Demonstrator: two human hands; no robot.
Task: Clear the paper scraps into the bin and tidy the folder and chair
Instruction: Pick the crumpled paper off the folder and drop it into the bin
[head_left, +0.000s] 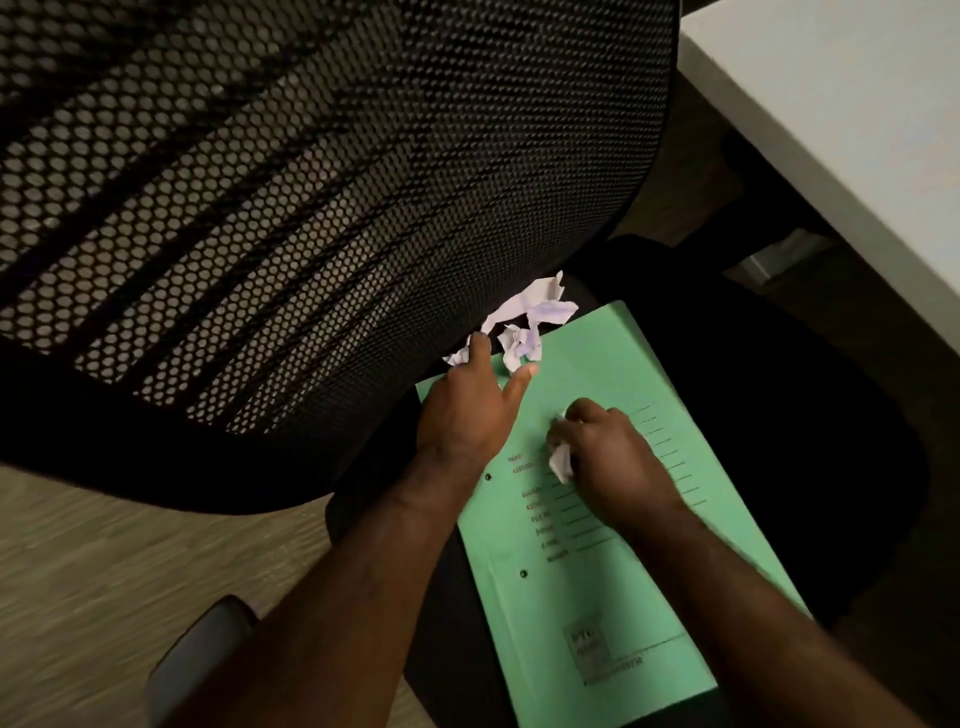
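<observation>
Clutching a crumpled scrap (561, 462), right hand (618, 462), left hand (467, 405) spread over scraps (524, 322), smooth green folder (613, 582), mesh chair (311, 208)

Folder (597, 519) lies flat on chair seat (779, 415), right of mesh backrest (285, 208). Paper scraps (524, 322) sit at folder's far left corner, against backrest. Both hands over folder: left hand (467, 410) touching scraps, right hand (613, 457) just beside it. Table (841, 130) far right.
</observation>
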